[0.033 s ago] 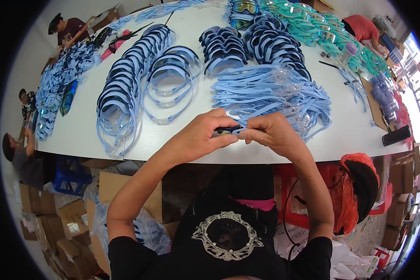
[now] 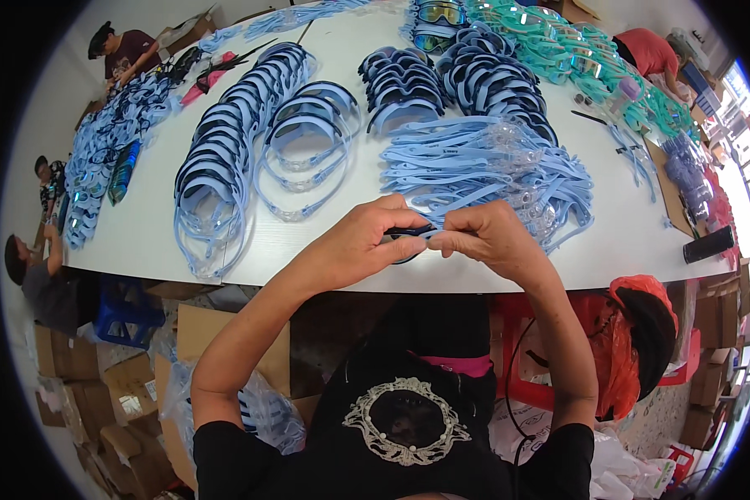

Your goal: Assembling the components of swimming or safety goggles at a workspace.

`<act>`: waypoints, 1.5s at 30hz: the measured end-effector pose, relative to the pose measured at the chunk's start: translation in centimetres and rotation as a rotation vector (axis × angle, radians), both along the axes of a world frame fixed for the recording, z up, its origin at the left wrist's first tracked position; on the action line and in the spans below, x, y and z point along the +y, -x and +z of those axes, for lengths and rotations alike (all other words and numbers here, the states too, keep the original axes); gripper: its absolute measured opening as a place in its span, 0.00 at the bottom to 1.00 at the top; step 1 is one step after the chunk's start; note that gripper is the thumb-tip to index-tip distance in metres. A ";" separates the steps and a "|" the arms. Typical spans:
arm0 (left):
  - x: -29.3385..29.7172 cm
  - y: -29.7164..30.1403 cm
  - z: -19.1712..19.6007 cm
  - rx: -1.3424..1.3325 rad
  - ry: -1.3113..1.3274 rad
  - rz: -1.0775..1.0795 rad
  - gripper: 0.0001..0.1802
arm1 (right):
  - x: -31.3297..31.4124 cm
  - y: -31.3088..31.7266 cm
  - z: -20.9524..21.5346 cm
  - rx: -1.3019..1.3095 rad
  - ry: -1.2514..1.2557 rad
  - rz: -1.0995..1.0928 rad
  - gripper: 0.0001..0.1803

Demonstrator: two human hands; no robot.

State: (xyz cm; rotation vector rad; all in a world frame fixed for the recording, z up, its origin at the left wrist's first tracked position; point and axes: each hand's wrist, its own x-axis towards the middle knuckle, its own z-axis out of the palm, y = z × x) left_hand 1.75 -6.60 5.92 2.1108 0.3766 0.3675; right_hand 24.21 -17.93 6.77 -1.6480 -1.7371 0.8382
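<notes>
Close to the table's front edge, my left hand (image 2: pixel 360 243) is closed on dark-rimmed swim goggles (image 2: pixel 407 232), thumb below and fingers above. My right hand (image 2: pixel 485 240) pinches the right end of the same goggles, where a bit of light blue shows between the fingertips. My fingers cover most of the goggles, so I cannot tell how that end is joined. Just beyond my hands lies a heap of light-blue straps (image 2: pixel 450 171) with clear plastic buckles. Behind it stand nested rows of goggles without straps (image 2: pixel 404 92).
On the left are a long row of strapped goggles (image 2: pixel 217 150) and a shorter set (image 2: pixel 308 125). Green goggles (image 2: pixel 558 50) pile up at the far right. A black cylinder (image 2: pixel 708 243) lies near the right edge. Other people (image 2: pixel 129 54) work around the table.
The goggles have turned slightly in my fingers, so a lower rim now shows beneath my left thumb. Both hands stay in nearly the same place.
</notes>
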 end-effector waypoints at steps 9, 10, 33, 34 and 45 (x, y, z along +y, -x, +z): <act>-0.9 0.1 -0.4 -0.050 -0.255 0.048 0.12 | -0.3 1.3 -1.8 0.079 -0.129 0.000 0.20; -0.9 0.1 -0.7 -0.068 -0.253 0.072 0.11 | -0.3 1.9 -2.1 0.115 -0.180 -0.050 0.19; 2.8 4.2 2.7 -0.108 -0.027 0.246 0.49 | 5.3 5.3 -0.6 0.548 -0.434 -0.268 0.13; 4.5 4.7 2.2 -0.234 -0.109 0.223 0.43 | 4.7 5.3 0.0 0.355 -0.596 -0.289 0.13; 20.5 4.2 -0.8 0.034 -0.819 0.283 0.16 | -10.9 6.1 10.6 0.771 -1.468 -0.137 0.09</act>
